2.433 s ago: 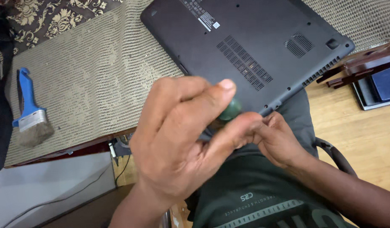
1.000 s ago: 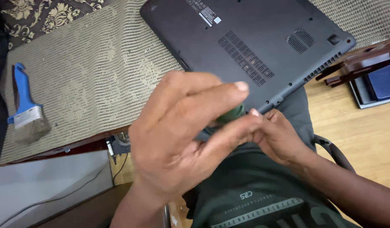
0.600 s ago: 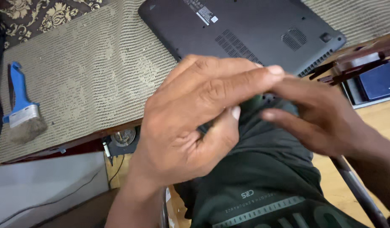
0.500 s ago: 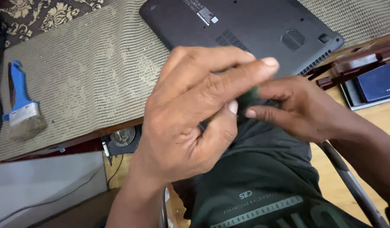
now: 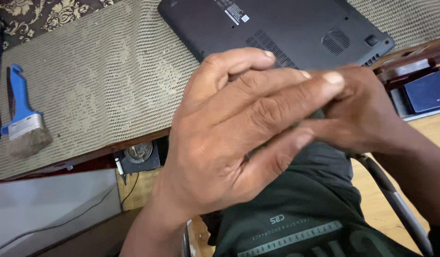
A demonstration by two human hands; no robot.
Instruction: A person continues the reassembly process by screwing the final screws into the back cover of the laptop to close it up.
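A: What lies nearest the 2 hands?

B: A dark laptop (image 5: 296, 28), underside up, on a woven mat (image 5: 101, 81) on the table, just beyond the fingertips.

A: The hands?

B: Left hand (image 5: 229, 138) overlaps right hand (image 5: 363, 114), fingers pressed together; whether they clamp anything cannot be told.

A: Elsewhere?

B: A blue-handled brush (image 5: 22, 119) lies well apart, at the mat's left.
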